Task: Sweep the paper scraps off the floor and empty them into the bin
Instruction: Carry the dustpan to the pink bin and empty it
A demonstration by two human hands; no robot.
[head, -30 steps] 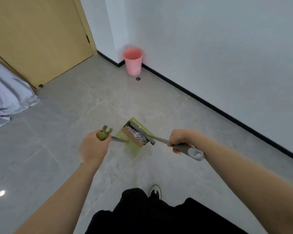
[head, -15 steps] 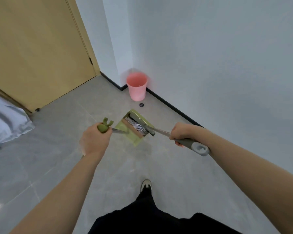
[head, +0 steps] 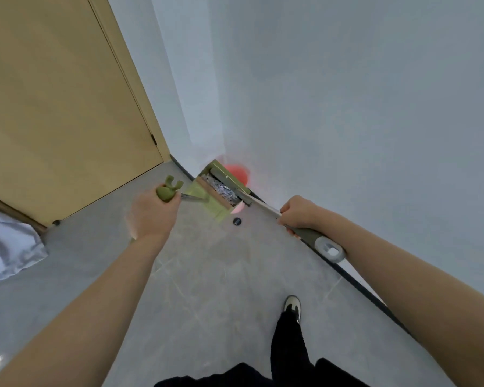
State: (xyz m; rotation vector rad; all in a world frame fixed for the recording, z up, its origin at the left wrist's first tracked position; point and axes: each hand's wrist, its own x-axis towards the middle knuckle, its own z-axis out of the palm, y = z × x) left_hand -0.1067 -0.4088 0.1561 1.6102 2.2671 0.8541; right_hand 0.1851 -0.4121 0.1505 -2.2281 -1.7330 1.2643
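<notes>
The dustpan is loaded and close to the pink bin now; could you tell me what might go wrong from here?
1. The paper scraps lie loose in the dustpan, held by the left hand; a hasty tilt could spill them beside the pink bin.
2. The broom in the right hand sits across the pan and may flick scraps out.
3. The bin stands tight in the wall corner, so tipping room looks limited.
</notes>
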